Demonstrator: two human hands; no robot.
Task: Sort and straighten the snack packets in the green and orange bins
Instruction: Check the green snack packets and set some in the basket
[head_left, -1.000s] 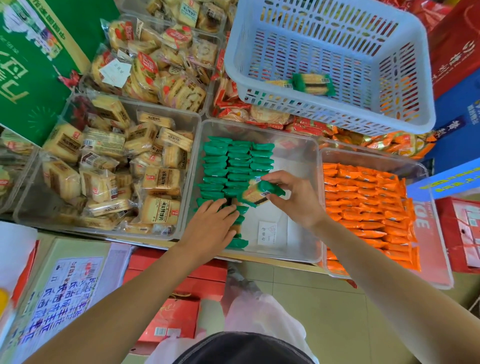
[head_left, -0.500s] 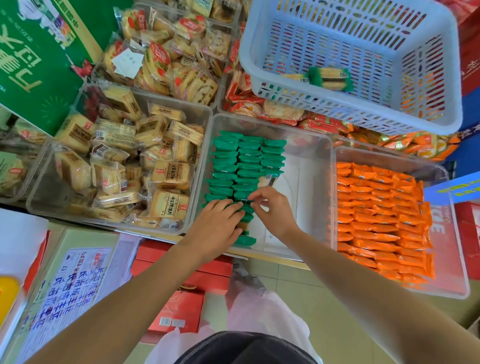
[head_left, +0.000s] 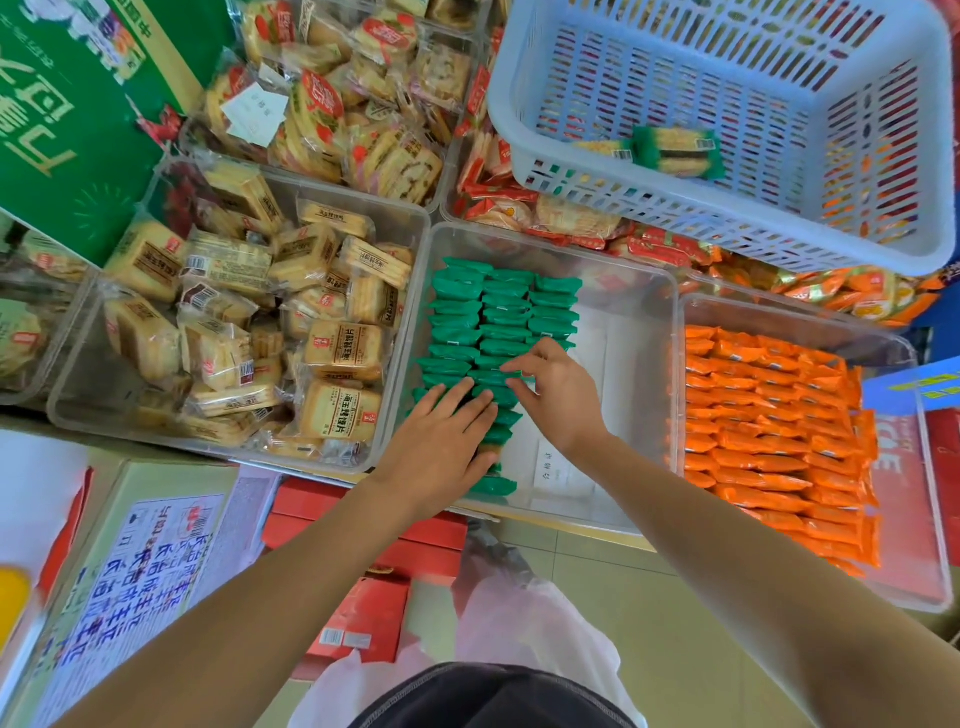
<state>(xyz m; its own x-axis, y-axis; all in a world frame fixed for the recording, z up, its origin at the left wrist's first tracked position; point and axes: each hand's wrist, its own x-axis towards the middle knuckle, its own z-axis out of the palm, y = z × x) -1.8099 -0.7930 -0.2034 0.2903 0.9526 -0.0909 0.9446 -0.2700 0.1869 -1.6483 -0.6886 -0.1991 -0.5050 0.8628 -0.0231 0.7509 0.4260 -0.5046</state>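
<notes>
Our left hand (head_left: 441, 449) lies flat, fingers straight, on the green packets (head_left: 506, 306); our right hand (head_left: 563, 400), fingers curled, seems to pinch one.

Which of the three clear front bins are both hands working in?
The middle bin, holding green packets: the left hand lies flat on them, the right hand touches them. The beige-packet bin and orange-packet bin beside it are untouched.

Bright, even light fills the scene, with only soft shadows. Straight lines bow at the edges from the wide lens. The near-left corner is smeared by blur.
</notes>
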